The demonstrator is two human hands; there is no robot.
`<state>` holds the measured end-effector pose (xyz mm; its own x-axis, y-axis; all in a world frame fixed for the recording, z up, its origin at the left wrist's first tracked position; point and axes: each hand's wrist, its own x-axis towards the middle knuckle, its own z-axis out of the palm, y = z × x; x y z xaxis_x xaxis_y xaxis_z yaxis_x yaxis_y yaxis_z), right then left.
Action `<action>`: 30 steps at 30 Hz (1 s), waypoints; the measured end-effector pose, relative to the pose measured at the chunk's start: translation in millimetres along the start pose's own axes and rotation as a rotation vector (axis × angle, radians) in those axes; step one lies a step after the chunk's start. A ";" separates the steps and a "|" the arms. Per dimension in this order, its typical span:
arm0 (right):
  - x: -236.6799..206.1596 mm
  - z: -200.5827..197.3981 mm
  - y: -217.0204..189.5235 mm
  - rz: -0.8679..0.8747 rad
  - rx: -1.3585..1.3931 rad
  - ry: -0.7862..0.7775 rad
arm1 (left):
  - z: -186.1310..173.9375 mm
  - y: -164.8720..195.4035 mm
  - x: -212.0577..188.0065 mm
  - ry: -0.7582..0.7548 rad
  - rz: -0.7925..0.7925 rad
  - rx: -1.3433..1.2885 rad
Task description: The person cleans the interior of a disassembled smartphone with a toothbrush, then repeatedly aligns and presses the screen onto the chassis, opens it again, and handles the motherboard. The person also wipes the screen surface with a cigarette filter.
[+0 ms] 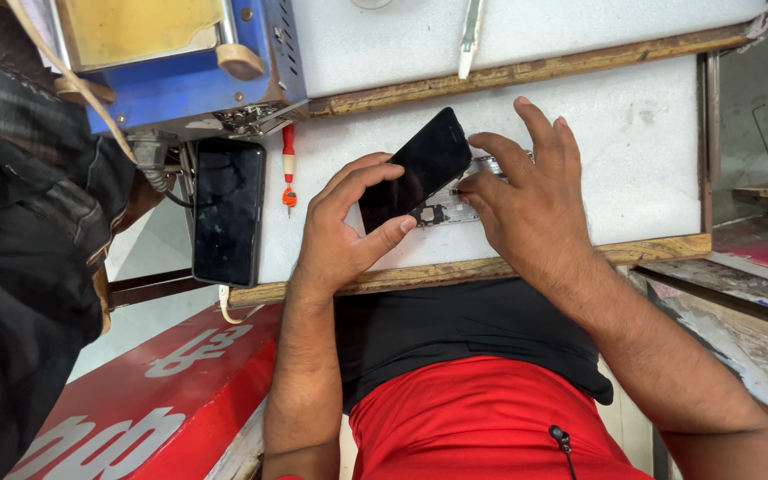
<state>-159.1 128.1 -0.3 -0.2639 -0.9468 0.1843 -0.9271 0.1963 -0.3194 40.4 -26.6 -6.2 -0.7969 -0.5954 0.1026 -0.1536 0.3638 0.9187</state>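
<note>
Your left hand (341, 233) grips the screen (415, 169) lifted; keep it low while your right hand (526, 200) pins the phone body (455, 209) flat-fingered.

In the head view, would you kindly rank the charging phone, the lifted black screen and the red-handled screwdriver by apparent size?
1. Charging phone, largest.
2. Lifted black screen, held by the left hand; partly covered, so unsure.
3. Red-handled screwdriver, smallest.

Your left hand (344, 227) sits at centre frame, fingers curled and thumb pressed in a closed grip, forearm running straight down to the lower edge. Your right hand (526, 191) lies just right of centre, fingers bent downward with two extended, forearm angling to the lower right corner.
</note>
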 end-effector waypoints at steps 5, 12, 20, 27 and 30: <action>3.5 5.4 2.7 -0.061 -0.063 0.016 | 1.1 -2.8 -0.4 0.010 0.003 -0.024; 4.9 18.2 4.9 -0.101 -0.147 0.053 | 0.9 -3.7 -1.5 0.018 0.016 -0.014; 9.3 18.5 7.0 -0.072 -0.088 0.024 | 0.6 -3.0 -1.5 0.023 0.015 -0.026; -1.0 -3.9 13.5 -0.022 -0.050 0.004 | 0.6 -3.1 -1.7 0.030 0.034 -0.036; -3.3 -4.1 15.0 -0.072 -0.064 0.014 | 0.9 -3.5 -2.5 0.023 0.030 -0.035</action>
<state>-173.3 135.2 -1.9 -0.1993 -0.9554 0.2180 -0.9589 0.1443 -0.2445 42.3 -25.8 -10.0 -0.7869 -0.6012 0.1392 -0.1086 0.3569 0.9278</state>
